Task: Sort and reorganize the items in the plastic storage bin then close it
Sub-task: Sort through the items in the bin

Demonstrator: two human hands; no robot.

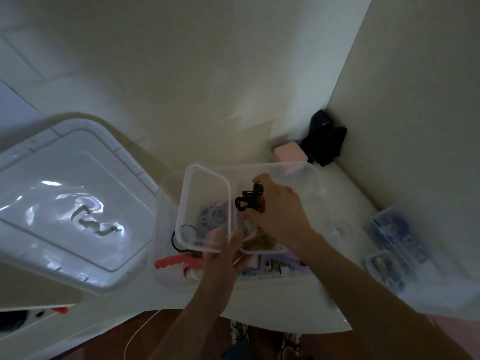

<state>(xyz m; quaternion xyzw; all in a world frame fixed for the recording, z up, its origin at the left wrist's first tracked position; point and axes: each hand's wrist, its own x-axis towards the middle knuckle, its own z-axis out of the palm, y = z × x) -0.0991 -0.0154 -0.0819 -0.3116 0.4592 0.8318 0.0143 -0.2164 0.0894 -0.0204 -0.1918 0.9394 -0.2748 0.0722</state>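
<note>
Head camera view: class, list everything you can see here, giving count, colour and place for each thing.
storage bin: one, clear, centre of the white surface, open
small container: one, clear, tilted over the bin's left side, round bits inside
black clip: one, above the bin
bin lid: one, white, left of the bin
red handle: one, bin's near left corner
pink box: one, behind the bin
black object: one, back corner
lidded boxes: two, clear, right
left hand: holds the small container
right hand: pinches the black clip

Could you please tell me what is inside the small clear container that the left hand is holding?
Through the small clear container show blue and white ring-shaped items and something pink. The left hand covers its near corner; blur hides what the items are.
</note>
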